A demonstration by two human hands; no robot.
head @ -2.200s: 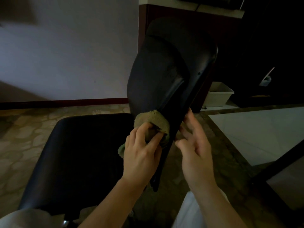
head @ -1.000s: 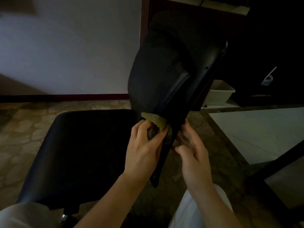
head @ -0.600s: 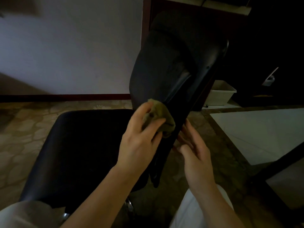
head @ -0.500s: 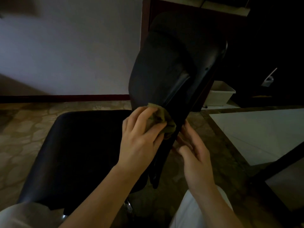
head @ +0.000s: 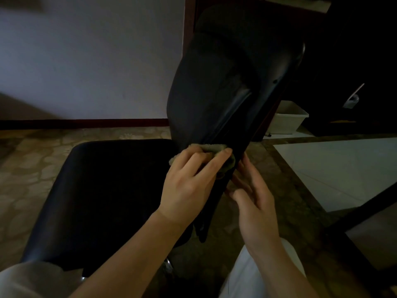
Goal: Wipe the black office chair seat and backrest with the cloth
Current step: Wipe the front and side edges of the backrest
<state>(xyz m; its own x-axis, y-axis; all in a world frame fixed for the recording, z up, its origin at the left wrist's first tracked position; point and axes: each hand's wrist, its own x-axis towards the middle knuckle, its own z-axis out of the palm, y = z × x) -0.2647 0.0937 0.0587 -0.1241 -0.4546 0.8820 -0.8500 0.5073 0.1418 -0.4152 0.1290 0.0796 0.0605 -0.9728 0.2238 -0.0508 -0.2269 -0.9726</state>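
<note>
Both hands work low on the chair. The left hand (head: 189, 183) bunches the cloth (head: 211, 147) under curled fingers and presses it to the foot of the backrest (head: 206, 93). The right hand (head: 255, 203) lies with straight fingers against the rear edge just to the right, holding nothing, probably to steady the shell against the push. The two sit close, with the backrest's edge between them. The backrest rises tilted toward the far right. The seat (head: 107, 190) spreads left and near, and the cloth is off it. The wipe looks to be at the seam where the two meet. Beyond are a pale wall (head: 86, 61) and a patterned floor (head: 32, 158). A white bin (head: 287, 119) stands far right behind the chair, well apart. Nothing blocks the cloth's way up.
</note>
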